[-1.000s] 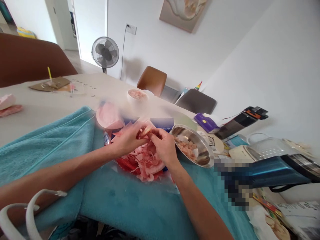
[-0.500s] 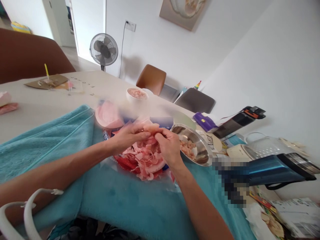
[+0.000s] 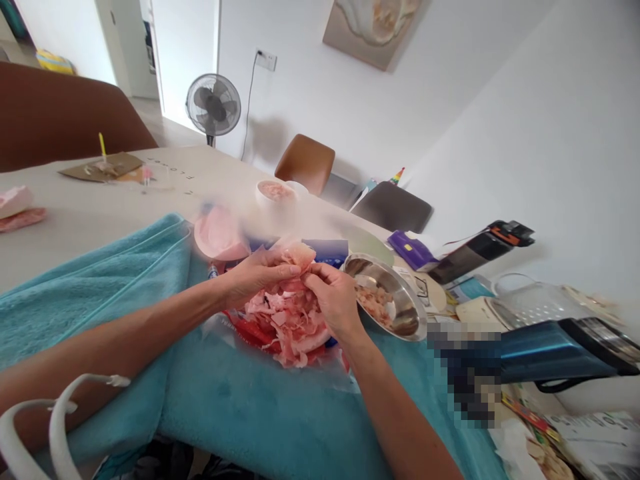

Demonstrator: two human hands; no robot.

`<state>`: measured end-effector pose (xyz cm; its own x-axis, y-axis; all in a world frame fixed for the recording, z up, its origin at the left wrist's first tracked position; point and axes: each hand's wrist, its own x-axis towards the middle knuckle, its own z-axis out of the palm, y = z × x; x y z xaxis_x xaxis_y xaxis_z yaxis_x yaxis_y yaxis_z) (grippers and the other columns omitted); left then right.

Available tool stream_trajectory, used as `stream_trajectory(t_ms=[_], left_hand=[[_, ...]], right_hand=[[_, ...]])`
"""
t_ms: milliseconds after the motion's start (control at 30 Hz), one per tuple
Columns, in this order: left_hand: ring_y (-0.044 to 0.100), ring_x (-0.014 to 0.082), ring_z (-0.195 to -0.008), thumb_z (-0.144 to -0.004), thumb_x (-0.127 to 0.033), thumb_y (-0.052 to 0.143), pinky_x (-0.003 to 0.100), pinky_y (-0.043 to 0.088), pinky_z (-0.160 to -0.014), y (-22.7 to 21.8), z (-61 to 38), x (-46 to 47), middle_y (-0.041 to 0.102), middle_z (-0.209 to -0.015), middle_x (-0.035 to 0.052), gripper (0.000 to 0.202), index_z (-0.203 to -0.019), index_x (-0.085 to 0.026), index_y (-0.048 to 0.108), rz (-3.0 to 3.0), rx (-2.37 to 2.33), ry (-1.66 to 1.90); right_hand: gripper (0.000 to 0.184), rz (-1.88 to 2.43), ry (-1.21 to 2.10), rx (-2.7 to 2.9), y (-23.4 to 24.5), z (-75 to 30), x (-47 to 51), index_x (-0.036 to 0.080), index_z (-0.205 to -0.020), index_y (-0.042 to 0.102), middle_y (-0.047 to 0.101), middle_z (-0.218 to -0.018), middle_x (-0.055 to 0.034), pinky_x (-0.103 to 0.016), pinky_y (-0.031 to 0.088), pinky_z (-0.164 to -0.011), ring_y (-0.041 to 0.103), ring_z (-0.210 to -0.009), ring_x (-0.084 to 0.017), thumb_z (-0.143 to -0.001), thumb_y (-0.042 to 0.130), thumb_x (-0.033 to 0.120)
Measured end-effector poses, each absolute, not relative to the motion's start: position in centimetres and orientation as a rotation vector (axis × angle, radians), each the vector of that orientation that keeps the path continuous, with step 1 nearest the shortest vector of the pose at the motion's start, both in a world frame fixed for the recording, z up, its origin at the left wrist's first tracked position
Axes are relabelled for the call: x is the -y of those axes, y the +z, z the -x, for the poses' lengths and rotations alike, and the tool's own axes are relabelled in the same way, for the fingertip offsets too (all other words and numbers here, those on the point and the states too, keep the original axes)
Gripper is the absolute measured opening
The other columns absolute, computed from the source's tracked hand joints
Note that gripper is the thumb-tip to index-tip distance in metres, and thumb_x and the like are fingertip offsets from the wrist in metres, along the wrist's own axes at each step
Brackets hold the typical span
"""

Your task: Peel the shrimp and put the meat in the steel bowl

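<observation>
My left hand (image 3: 256,275) and my right hand (image 3: 334,299) meet over a heap of peeled pink skins (image 3: 295,327). Between their pinched fingers is a pale pink piece with thin membrane, which looks like a pomelo segment (image 3: 299,255). Thumbs and fingertips press on it from both sides and partly hide it. Under the heap lies a red and blue plastic bag (image 3: 255,333). Close to my right hand, a tilted steel bowl (image 3: 413,313) holds pinkish flesh pieces. A pink, rind-like shell (image 3: 220,233) rests beyond my left wrist.
A white bowl (image 3: 265,199) of pink pulp stands farther back. Teal towel (image 3: 225,407) covers the near table. To the right are a blue thermos (image 3: 540,347), a dark bottle (image 3: 465,250) and a purple packet (image 3: 411,249). A fan (image 3: 214,105) stands behind the table.
The pinched piece now shows more loose membrane, raised above the fingers. Both hands stay close together over the heap. The whole view has shifted slightly.
</observation>
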<state>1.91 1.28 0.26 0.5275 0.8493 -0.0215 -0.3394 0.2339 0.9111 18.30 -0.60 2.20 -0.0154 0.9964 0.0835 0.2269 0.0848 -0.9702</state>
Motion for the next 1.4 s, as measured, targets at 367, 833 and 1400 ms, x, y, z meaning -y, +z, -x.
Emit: stream_trajectory(t_ms=[367,833,1400], left_hand=[[0.037,0.0066,-0.052,-0.077,-0.042,0.072,0.022,0.025,-0.049,0.6,-2.1,-1.0,0.048,-0.057,-0.0033,0.034,-0.064,-0.013,0.06,-1.252,-0.705,0.8],[0.044,0.01,-0.06,-0.077,-0.039,0.069,0.022,0.033,-0.054,-0.1,-1.7,-1.2,0.054,-0.065,-0.0016,0.022,-0.077,-0.017,0.068,-1.522,-0.705,0.675],[0.043,0.0084,-0.054,-0.071,-0.031,0.075,0.023,0.036,-0.054,0.7,-1.5,-1.2,0.052,-0.057,-0.0031,0.017,-0.063,-0.018,0.068,-1.272,-0.643,0.748]], right_hand=[[0.014,1.315,0.476,1.644,3.9,-19.9,1.4,0.021,-0.079,0.069,0.067,-0.074,-0.0008,-0.026,0.048,-0.059,0.061,-0.066,-0.015,-0.082,0.059,0.029],[0.017,1.075,0.403,2.172,4.7,-19.7,2.0,0.025,-0.094,0.068,0.067,-0.093,-0.0016,-0.029,0.05,-0.079,0.063,-0.089,-0.017,-0.088,0.055,0.017],[0.029,1.329,0.346,1.661,4.2,-20.6,0.8,0.02,-0.064,0.061,0.061,-0.06,0.0014,-0.026,0.042,-0.06,0.055,-0.06,-0.014,-0.086,0.059,0.038]])
